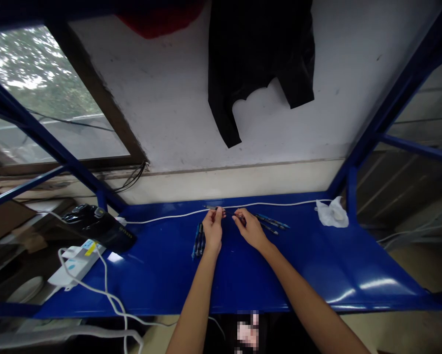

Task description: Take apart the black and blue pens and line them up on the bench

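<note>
The table is plain blue, the bottle black, the tissue white; the pens, small here, seem blue and black.

Blue tabletop, pens, cable, tissue, bottle, power strip

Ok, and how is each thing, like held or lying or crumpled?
Left hand, closed on a thin piece
Right hand, closed on a small dark piece
Pens on the left, lying together
Pens on the right, lying spread
Tissue, crumpled
White cable, stretched out
Power strip, on or off unclear
Black garment, hanging
</note>
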Motion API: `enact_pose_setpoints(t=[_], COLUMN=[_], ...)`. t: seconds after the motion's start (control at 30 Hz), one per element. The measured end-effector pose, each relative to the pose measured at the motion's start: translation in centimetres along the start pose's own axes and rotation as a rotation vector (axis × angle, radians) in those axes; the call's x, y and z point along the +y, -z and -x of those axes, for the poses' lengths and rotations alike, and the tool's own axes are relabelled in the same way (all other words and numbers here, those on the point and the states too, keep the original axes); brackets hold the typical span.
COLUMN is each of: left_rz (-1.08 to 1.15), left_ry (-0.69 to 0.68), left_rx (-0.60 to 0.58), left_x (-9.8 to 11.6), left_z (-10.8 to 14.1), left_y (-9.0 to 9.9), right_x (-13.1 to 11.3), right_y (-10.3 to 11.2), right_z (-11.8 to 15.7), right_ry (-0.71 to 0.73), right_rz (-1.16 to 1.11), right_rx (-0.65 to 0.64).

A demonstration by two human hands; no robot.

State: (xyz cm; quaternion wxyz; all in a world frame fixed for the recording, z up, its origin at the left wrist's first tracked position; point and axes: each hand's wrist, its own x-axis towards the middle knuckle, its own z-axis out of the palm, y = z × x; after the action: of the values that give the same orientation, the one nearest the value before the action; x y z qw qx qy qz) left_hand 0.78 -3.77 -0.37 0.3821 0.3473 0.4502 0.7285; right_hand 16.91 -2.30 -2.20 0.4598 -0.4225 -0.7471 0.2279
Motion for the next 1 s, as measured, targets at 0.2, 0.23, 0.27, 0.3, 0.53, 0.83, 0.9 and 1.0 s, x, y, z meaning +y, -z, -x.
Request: enact_pose_setpoints(t=[0.2,0.23,0.27,0.3,0.53,0.83,0.9,1.0], left_rz=[0.027,0.034,0.041,0.048,0.057,0.021,0.010,-0.003], left_ry=[-0.045,-0.049,-0.052,-0.054,-0.057,-0.043,-0.037,-0.018], left_rx=[0.159,0.179,0.196,0.212,0.240,0.195,0.166,0.097], left_x=[-0.37,-0.45,-0.52,-0.60,-0.85,-0.65,-0.52,-0.27], left_z=[-0.53,-0.63,-0.74,-0.83,-1.04,-0.83,-0.67,-0.37], left_y=[0.59,0.68,0.75,0.81,0.93,0.82,0.69,0.38], right_x=[-0.39,-0.46,-0.52,-0.57,-0.58,-0.39,-0.23,0.01], right_y=[0.24,0.30,0.35,0.39,0.32,0.24,0.13,-0.01], right_z=[-0.12,-0.15,-0.17,-0.19,-0.14,-0.15,-0.12,-0.10], right_ry=[0.010,0.014,0.018,0.022,0.032,0.033,0.032,0.028], right_rz=[-0.009,-0.009,-0.010,-0.011,-0.026,-0.026,-0.027,-0.033], right_rx=[-0.008,-0.010,-0.012,-0.015,-0.016,-0.016,-0.014,-0.008])
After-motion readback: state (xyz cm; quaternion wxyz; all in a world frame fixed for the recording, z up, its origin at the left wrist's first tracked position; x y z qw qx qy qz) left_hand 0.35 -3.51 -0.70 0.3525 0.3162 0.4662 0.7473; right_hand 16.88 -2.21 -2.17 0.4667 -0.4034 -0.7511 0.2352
